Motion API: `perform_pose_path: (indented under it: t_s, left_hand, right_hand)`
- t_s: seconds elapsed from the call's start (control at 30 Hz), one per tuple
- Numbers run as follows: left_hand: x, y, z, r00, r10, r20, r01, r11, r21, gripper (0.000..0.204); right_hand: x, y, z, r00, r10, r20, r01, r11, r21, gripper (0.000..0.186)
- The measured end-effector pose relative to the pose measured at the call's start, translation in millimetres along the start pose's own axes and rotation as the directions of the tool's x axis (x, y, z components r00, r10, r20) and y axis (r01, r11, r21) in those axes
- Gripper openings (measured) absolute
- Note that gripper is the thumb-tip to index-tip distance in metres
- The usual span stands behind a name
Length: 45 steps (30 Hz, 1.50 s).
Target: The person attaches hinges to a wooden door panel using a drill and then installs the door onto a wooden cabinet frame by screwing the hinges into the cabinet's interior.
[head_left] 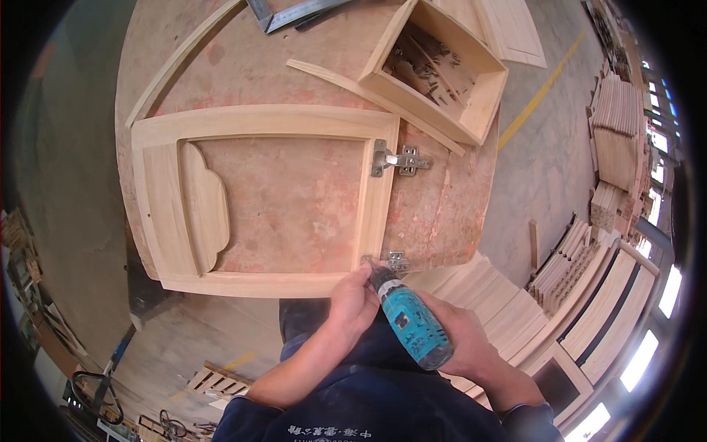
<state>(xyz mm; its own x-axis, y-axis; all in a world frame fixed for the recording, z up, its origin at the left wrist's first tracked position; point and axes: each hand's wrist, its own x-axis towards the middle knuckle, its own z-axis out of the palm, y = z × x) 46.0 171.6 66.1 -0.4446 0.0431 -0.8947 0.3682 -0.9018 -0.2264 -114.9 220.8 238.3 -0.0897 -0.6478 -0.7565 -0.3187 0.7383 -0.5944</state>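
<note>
A pale wooden door frame (pixel 272 121) lies flat on the worn workbench (pixel 442 206), with a scalloped panel at its left end. My right hand (pixel 465 345) is wrapped round a teal cordless drill (pixel 414 323), whose nose points at the frame's near right corner. Beside the drill's tip, my left hand (pixel 353 300) has its fingertips pinched together; whatever they hold is hidden. A metal hinge (pixel 398 261) sits at that corner, partly covered by the fingers and drill. Another hinge (pixel 401 160) is on the frame's far right corner, its arm reaching out past the edge.
At the bench's far right stands a wooden box (pixel 487 99) with loose screws inside. A thin wooden strip (pixel 331 76) lies against it. A curved strip (pixel 177 62) and a metal square (pixel 291 15) lie farther back. Stacked boards (pixel 471 295) stand close on my right.
</note>
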Motion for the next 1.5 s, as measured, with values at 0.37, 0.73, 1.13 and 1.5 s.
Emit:
perform_pose_path:
  t_s: [0.37,0.73,1.13,1.5]
  left_hand:
    - [-2,0,5,0.999,0.018,-0.029,-0.017,1.0,0.021,0.018]
    - [-5,-2,16,0.999,0.025,0.029,-0.027,0.997,0.076,0.015]
    - [17,56,237,0.297,0.498,0.815,-0.705,-0.461,0.539,0.015]
    - [167,68,356,0.417,0.146,0.897,-0.282,-0.918,0.28,0.031]
  right_hand:
    - [17,-30,-1,0.974,0.192,0.116,-0.149,0.94,-0.307,0.076]
    - [14,-23,-25,0.999,-0.019,0.044,0.027,0.982,-0.186,0.075]
    - [-56,50,-62,0.799,-0.135,-0.587,0.3,0.934,0.194,0.063]
    - [-107,115,-65,0.817,-0.021,-0.576,0.376,0.776,0.506,0.07]
